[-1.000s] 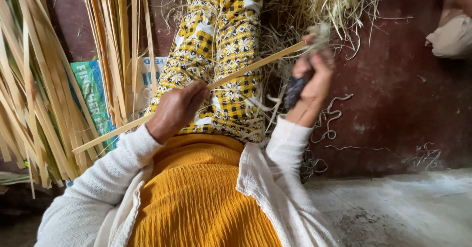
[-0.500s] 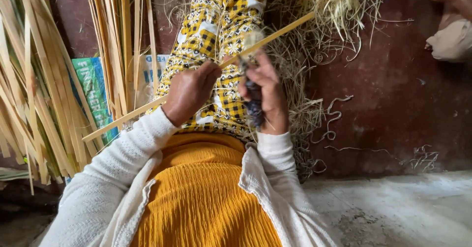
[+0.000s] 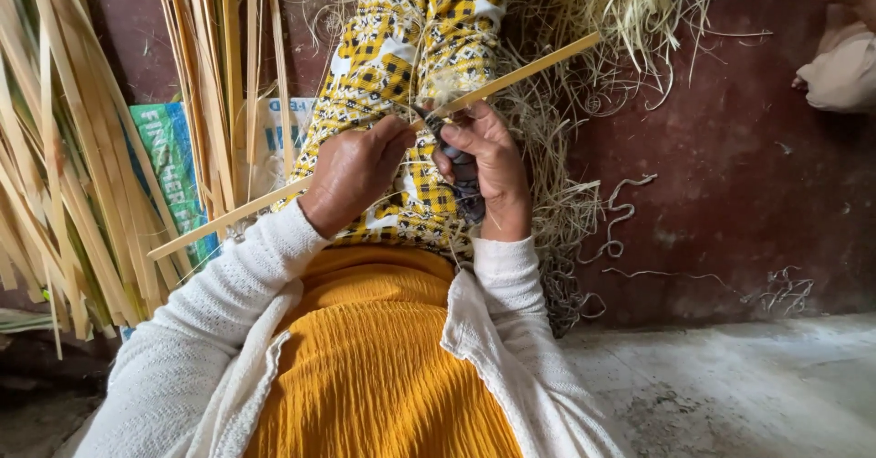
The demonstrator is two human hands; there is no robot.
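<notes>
From your head camera, your left hand point(image 3: 351, 173) is closed around a long, thin, pale yellow bamboo strip point(image 3: 511, 77) that slants across your yellow patterned lap point(image 3: 401, 47). Your right hand point(image 3: 488, 161) grips a dark-handled knife point(image 3: 461, 171), its blade touching the strip. Curly pale shavings point(image 3: 557, 202) lie just beside your lap.

— What's underneath it all?

— A dark red floor point(image 3: 730, 175), meeting a grey concrete strip point(image 3: 730, 385) at the near edge.

— And lying on it?

— Long pale strips point(image 3: 55, 193) heaped at the left, more strips point(image 3: 219, 75) beside them. A printed sack point(image 3: 173, 166) lies flat under both, green on one part and white on the other. A mound of straw-like shavings point(image 3: 584, 20) spreads at the top and down the middle. Loose curls point(image 3: 630, 198) are scattered to its right, with a few more point(image 3: 776, 285) well apart.
</notes>
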